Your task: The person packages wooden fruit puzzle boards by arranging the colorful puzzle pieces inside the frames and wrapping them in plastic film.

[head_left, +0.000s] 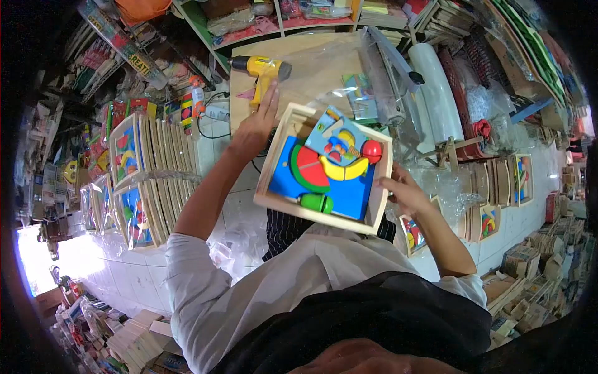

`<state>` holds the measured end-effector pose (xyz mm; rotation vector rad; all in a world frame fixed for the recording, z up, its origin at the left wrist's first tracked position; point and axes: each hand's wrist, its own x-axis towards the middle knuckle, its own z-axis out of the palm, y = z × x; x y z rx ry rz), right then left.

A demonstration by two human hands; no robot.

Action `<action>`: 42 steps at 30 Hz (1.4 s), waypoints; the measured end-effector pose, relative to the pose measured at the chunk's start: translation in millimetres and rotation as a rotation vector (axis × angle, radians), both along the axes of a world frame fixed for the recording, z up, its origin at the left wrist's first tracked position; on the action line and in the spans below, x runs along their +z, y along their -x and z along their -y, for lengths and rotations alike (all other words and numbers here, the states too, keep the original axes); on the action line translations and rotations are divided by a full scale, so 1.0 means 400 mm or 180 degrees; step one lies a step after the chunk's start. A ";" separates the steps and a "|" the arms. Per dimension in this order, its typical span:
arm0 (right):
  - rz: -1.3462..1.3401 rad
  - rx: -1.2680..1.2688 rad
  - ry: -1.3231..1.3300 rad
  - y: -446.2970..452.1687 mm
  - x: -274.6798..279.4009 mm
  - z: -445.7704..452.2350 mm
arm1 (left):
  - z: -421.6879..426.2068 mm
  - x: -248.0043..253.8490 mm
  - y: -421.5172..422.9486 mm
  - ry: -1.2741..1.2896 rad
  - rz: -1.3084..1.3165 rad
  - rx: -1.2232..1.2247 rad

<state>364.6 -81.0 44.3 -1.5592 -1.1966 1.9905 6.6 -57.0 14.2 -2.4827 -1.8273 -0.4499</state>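
Note:
A shallow wooden box (324, 220) is tilted in front of my body. My right hand (405, 192) grips its right wall, thumb over the rim. Inside, on a blue base (350, 194), are a watermelon slice (308, 169), a banana (346, 169), a red round piece (372, 151), a green piece (316, 202) and a printed card (333, 137). My left hand (252, 134) is beyond the box's left side, fingers stretched out beside the handle of a yellow heat gun (260, 67). Whether the fingertips touch it I cannot tell.
The heat gun lies on a wooden table (311, 62) with clear plastic film and printed cards (360, 96). Stacked wooden boxes (159, 149) stand at the left. A film roll (436, 93) leans at the right, near more boxes (489, 221) on the floor.

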 end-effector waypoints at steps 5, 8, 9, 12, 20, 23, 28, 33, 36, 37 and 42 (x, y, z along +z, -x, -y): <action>0.0011 -0.0484 -0.0293 -0.011 -0.010 -0.068 | 0.039 0.021 -0.015 -0.0247 0.0300 -0.0319; -0.0101 -0.0970 -0.0452 -0.025 -0.071 -0.101 | 0.064 0.006 -0.032 0.0579 0.0926 -0.0419; -0.0183 -0.1173 -0.0527 -0.012 -0.090 -0.102 | 0.073 0.008 -0.052 0.0857 0.1032 -0.0402; -0.0291 -0.1423 -0.0920 0.025 -0.123 -0.091 | 0.048 0.018 -0.084 0.0744 0.1694 -0.0585; -0.0179 -0.1324 -0.0928 0.049 -0.126 -0.075 | -0.095 0.084 -0.105 0.0134 0.1137 -0.0165; -0.0201 -0.1303 -0.0967 0.049 -0.108 -0.071 | -0.083 0.113 -0.136 0.0591 0.0545 -0.0235; -0.0176 -0.1493 -0.0916 0.051 -0.122 -0.095 | 0.042 0.116 -0.171 0.0694 0.0181 -0.1224; -0.0653 -0.1620 -0.0117 0.080 -0.153 -0.108 | 0.085 0.015 -0.084 0.0281 0.0663 -0.0697; -0.0682 -0.1565 -0.0172 0.130 -0.185 -0.114 | 0.131 0.005 -0.103 -0.0420 0.0871 -0.0924; -0.0650 -0.1564 -0.0266 0.158 -0.181 -0.114 | 0.150 0.028 -0.130 -0.0497 0.1021 -0.0856; -0.1636 -0.1692 0.0034 0.272 -0.259 -0.168 | 0.197 0.007 -0.178 -0.0555 0.1456 -0.0789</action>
